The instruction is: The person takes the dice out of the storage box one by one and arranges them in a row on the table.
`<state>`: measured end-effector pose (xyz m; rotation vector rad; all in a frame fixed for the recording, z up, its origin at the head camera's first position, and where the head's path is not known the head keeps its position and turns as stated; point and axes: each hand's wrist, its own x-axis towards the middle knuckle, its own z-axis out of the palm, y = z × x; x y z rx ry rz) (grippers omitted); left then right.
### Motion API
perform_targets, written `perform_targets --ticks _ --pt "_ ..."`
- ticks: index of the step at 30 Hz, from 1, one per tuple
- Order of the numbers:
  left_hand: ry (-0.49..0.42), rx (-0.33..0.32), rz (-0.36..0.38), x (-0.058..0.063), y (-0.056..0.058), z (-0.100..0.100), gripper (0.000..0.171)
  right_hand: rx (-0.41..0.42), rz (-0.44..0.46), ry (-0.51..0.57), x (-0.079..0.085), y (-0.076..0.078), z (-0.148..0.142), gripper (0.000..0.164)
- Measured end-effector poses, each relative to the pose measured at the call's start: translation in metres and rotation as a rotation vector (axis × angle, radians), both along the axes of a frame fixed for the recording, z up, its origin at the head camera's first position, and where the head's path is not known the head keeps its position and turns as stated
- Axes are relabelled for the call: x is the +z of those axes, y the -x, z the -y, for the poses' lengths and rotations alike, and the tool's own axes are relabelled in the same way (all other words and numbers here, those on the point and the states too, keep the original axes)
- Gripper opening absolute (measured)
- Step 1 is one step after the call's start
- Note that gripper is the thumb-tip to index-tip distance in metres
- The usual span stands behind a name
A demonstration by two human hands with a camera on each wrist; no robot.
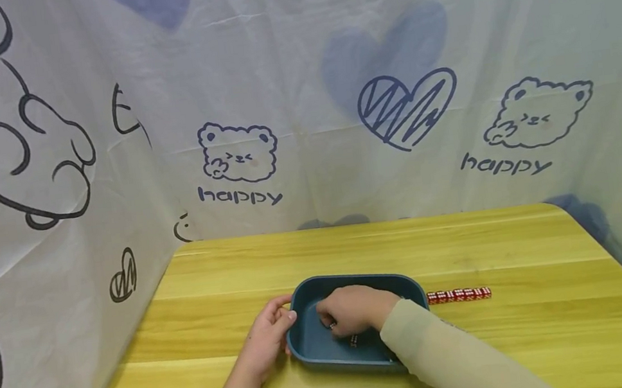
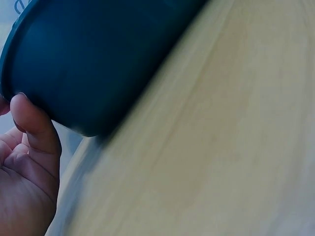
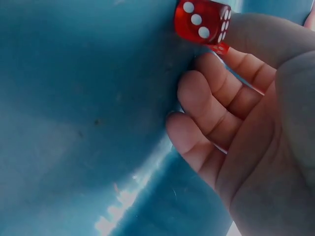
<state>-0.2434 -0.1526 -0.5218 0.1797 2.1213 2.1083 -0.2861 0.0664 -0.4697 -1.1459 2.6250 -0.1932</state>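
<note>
A dark blue rectangular plastic bin point(image 1: 340, 364) stands on the table. At its left end my left hand point(image 1: 269, 328) grips the rim, with the thumb point(image 2: 32, 115) against the bin wall point(image 2: 98, 59). My right hand point(image 1: 354, 308) reaches down inside, its thumb and forefinger pinching a small red die point(image 3: 220, 47). The forefinger is mostly hidden behind the thumb. Another red die with white dots point(image 3: 202, 20) shows large by the thumb tip in the right wrist view. The right forearm hides the bin's near right corner.
To the right of the bin, several red dice point(image 1: 459, 295) lie in a straight row on the yellow wood-grain table point(image 1: 538, 334). A white curtain with drawings point(image 1: 298, 92) hangs behind the table and along its sides.
</note>
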Motion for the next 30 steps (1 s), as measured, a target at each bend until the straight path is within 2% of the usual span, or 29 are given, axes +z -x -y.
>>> perform_targets --ticks 18,26,30 --pt "-0.006 -0.015 0.004 0.0 0.0 0.002 0.04 -0.005 0.016 0.038 0.005 0.004 -0.002 0.012" --pt "0.0 0.002 0.017 0.001 0.0 0.002 0.04 -0.024 0.011 0.091 0.026 0.003 -0.011 0.01" --pt "0.0 0.003 0.016 0.001 0.0 0.001 0.04 -0.023 -0.028 0.111 0.042 0.003 -0.022 0.005"
